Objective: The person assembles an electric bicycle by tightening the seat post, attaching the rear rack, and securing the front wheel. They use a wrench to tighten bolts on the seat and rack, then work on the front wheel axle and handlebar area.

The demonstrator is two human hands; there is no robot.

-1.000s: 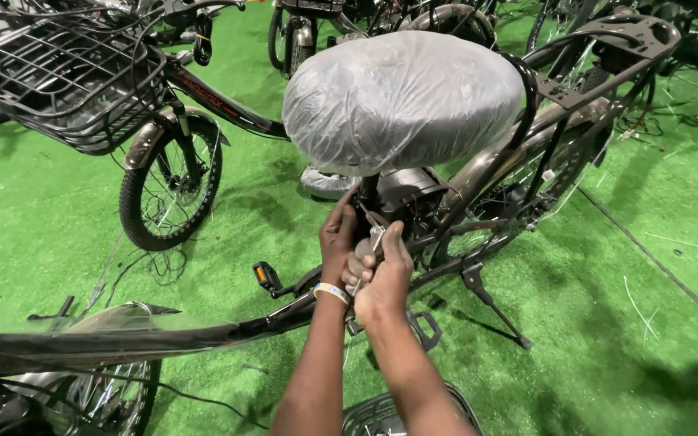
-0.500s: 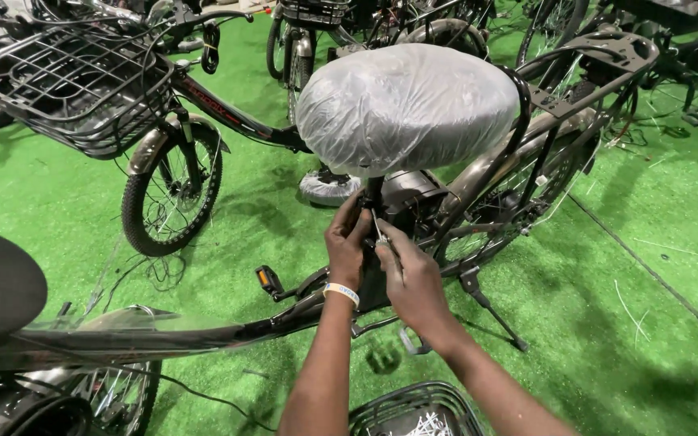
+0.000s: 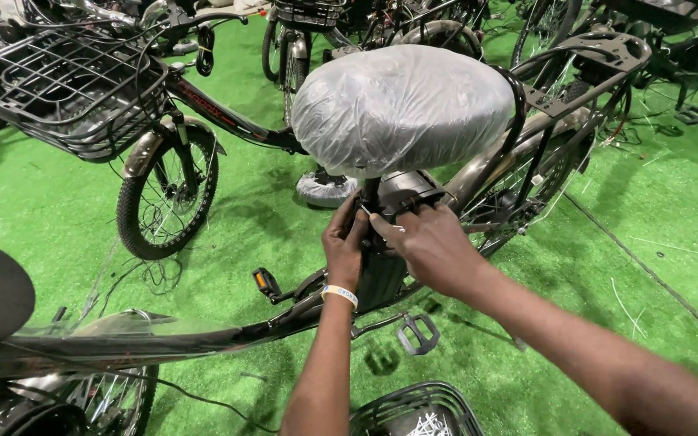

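While the head camera looks down, the left hand [image 3: 345, 241], fingers curled, grips the black seat post [image 3: 370, 194] just under the wide bicycle saddle wrapped in clear plastic film [image 3: 401, 105]. The right hand [image 3: 430, 246] reaches in beside it, fingertips pinching a small silvery part at the post; what it holds cannot be told. Green artificial turf [image 3: 656, 218] lies beneath, a black wire basket [image 3: 58, 85] up front.

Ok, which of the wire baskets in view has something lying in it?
The basket at the bottom edge, below the forearms: pale strips lie inside it. The big front basket at upper left looks empty.
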